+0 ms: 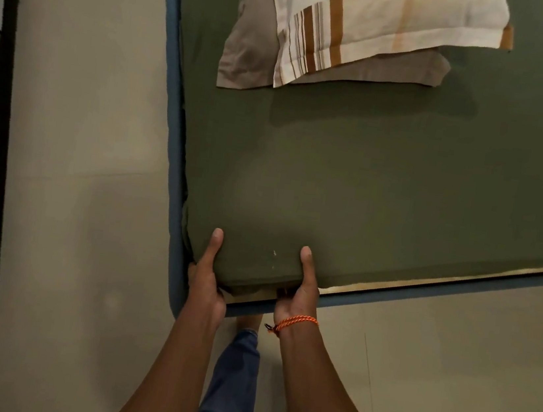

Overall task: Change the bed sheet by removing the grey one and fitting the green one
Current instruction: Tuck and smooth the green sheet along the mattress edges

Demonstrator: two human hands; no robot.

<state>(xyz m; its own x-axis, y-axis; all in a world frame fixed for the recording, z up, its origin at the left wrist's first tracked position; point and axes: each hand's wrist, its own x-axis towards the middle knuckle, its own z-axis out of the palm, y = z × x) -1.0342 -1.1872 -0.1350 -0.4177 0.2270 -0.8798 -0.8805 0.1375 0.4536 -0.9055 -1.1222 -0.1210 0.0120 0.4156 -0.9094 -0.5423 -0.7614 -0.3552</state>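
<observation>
At the mattress corner, both hands' grip, left hand [206, 282] and right hand [298, 295], pinches the green sheet [368, 191]

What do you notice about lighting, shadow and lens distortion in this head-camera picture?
Head view: dim, warm, even light, no glare; a soft shadow lies on the green sheet below the striped pillow; the wide lens bows the blue bed frame; both hands, left hand and right hand, look reasonably sharp.
</observation>
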